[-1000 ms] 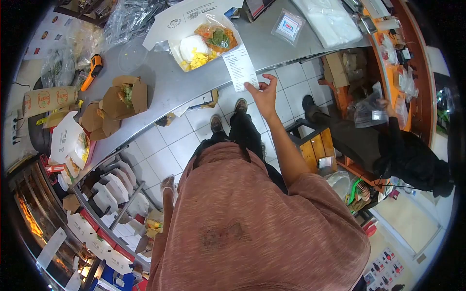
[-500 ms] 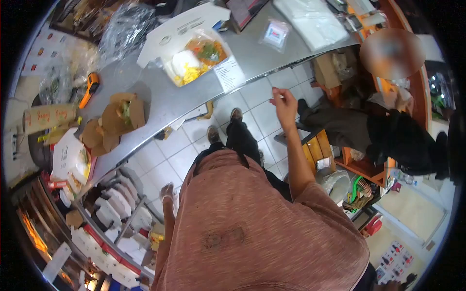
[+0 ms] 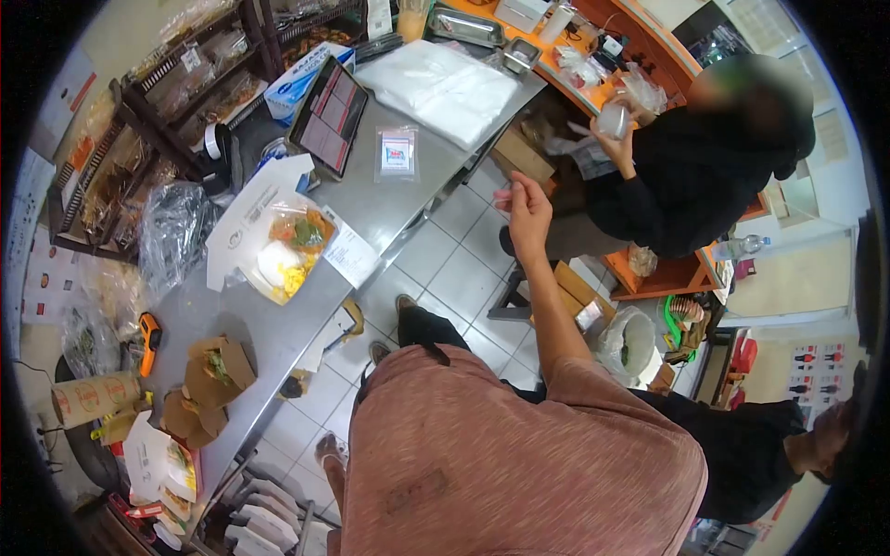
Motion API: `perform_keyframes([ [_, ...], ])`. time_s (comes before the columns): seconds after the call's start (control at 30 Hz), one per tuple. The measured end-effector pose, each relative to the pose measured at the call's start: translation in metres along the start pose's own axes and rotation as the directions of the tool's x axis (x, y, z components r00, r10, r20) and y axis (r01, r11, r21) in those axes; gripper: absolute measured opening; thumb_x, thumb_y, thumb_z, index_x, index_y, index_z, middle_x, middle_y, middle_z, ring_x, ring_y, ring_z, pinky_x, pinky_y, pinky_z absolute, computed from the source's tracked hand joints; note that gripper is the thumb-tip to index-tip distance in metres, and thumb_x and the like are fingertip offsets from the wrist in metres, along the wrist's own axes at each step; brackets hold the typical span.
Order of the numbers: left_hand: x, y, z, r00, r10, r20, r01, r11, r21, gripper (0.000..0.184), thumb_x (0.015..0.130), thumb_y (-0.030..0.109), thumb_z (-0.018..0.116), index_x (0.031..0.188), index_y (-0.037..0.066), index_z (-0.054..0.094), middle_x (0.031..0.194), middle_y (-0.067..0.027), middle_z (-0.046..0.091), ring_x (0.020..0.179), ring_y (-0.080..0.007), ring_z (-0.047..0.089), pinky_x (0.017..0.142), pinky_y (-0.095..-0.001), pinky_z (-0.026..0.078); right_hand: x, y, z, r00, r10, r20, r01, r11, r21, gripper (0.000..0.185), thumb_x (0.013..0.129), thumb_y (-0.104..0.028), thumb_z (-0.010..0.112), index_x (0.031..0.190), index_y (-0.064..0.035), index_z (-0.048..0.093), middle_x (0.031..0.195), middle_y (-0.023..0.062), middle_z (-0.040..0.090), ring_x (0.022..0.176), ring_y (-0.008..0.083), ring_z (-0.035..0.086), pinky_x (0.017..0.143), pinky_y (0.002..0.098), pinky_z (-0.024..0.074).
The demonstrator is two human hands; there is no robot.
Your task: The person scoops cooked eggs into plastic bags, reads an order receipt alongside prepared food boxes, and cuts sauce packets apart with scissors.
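Observation:
My right hand [image 3: 530, 215] is raised in front of me over the floor, right of the steel counter. Its fingers are loosely bent and apart, and I see nothing in them. Down by my left side hangs my left hand [image 3: 331, 451], small and partly cut off by my shirt; its finger pose is unclear. Nearest on the counter is an open white food box [image 3: 243, 243] with rice, yellow egg and a saucy dish. A printed receipt [image 3: 351, 256] lies against its right side. A small clear sachet [image 3: 397, 156] lies farther along the counter.
A tablet [image 3: 329, 116] and a stack of white plastic bags [image 3: 440, 93] occupy the counter's far part. Brown food boxes [image 3: 218, 375] and an orange-black thermometer gun [image 3: 148, 343] sit left. A co-worker in black [image 3: 677, 167] handles a clear container; another person [image 3: 723, 454] stands lower right.
My view has swung right, bringing the tablet and shelves into sight. My right hand remains raised with nothing in it. The co-worker now stands more upright, holding a clear container.

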State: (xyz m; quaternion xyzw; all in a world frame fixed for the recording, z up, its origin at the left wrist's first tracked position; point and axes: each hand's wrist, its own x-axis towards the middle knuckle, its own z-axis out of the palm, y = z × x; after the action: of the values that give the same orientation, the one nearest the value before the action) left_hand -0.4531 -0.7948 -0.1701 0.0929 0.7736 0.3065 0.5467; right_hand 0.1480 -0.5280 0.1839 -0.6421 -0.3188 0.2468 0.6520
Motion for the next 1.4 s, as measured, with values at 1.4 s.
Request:
perform_keyframes([
  [1.4, -0.286, 0.319, 0.193, 0.807, 0.59, 0.012, -0.531, 0.734, -0.424, 0.053, 0.082, 0.017, 0.071, 0.128, 0.003, 0.047, 0.124, -0.0131, 0.054, 0.109, -0.0239, 0.057, 0.089, -0.0342, 0.049, 0.015, -0.039, 0.174, 0.043, 0.34, 0.939, -0.963, 0.265, -0.051, 0.049, 0.092, -0.047, 0.05, 0.121, -0.0074, 0.048, 0.108, 0.0202, 0.06, 0.095, 0.0318, 0.06, 0.086, 0.0453, 0.049],
])
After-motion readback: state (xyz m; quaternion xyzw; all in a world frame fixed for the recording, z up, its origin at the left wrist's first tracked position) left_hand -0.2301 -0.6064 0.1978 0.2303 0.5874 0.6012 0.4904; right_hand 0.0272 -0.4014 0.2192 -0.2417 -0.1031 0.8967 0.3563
